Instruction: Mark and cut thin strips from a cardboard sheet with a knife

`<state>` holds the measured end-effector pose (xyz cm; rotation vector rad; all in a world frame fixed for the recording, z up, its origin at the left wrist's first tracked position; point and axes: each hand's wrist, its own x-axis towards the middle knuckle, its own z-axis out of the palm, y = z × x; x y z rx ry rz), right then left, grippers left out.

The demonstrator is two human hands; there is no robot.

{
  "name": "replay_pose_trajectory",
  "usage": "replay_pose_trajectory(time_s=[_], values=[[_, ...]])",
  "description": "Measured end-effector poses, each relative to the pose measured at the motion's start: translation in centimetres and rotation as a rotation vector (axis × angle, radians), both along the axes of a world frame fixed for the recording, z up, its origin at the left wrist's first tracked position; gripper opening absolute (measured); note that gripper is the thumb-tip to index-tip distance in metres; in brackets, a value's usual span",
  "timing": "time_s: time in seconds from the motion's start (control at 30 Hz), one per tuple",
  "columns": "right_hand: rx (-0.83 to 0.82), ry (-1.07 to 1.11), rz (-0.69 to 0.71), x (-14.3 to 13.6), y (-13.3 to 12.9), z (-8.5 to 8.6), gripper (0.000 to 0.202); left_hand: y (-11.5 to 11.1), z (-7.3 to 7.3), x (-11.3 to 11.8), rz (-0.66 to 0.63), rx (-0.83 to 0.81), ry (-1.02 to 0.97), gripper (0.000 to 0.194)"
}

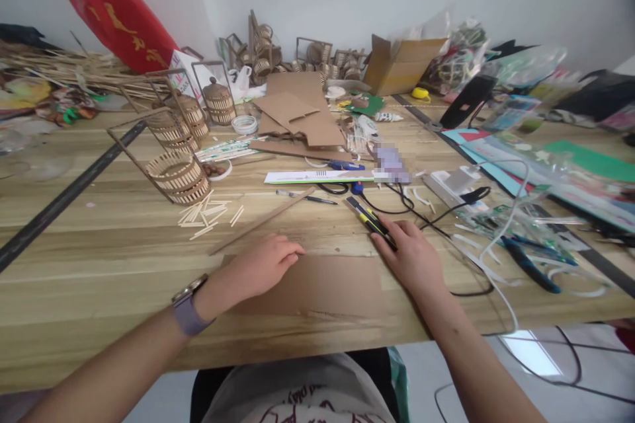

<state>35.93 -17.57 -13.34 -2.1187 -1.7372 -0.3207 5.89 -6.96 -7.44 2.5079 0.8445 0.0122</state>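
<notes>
Resting over the left end of a brown cardboard sheet (337,287) is my left hand (260,264), its fingers partly spread and nothing seen in them. My right hand (409,251) lies to the right of the sheet, its fingers over the lower part of two box cutters (368,217) with black and yellow handles. The thumb touches their handle ends, and the blade ends point away to the upper left. A thin brown strip (262,219) lies slantwise beyond my left hand. Farther off are a pen (322,199) and a white ruler-like strip (317,176).
Slatted baskets (178,175) with tall handles stand at the left, near loose wooden sticks (206,215). Cardboard pieces (297,109) lie at the back. At the right are a power strip (449,190), tangled cables and blue-black pliers (530,264). An open box (401,63) stands behind.
</notes>
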Motion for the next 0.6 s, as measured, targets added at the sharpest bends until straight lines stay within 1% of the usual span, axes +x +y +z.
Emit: replay_pose_trajectory(time_s=[0.1, 0.17, 0.23, 0.33, 0.43, 0.5, 0.6], values=[[-0.006, 0.0, -0.004, 0.0, 0.0, 0.0, 0.045, 0.2, -0.5, 0.1, -0.041, 0.077, 0.009, 0.025], [-0.004, 0.003, -0.006, 0.0, 0.0, 0.0, 0.045, 0.3, -0.6, 0.1, -0.08, 0.067, 0.016, 0.021], [-0.008, 0.013, -0.009, 0.0, 0.0, -0.1, 0.044, 0.4, -0.4, 0.1, -0.082, 0.056, 0.006, 0.017], [-0.009, 0.029, -0.021, 0.1, 0.0, -0.1, 0.044, 0.2, 0.5, -0.1, -0.046, 0.078, -0.05, 0.017], [-0.008, 0.034, -0.032, 0.1, 0.0, -0.1, 0.044, -0.1, 1.9, -0.4, -0.023, 0.155, -0.133, 0.019], [-0.013, 0.035, -0.033, 0.1, 0.0, 0.0, 0.044, -0.2, 2.6, -0.6, -0.026, 0.21, -0.164, 0.02], [-0.017, 0.034, -0.031, 0.2, -0.1, 0.1, 0.044, -0.2, 3.0, -0.9, -0.055, 0.27, -0.183, 0.024]])
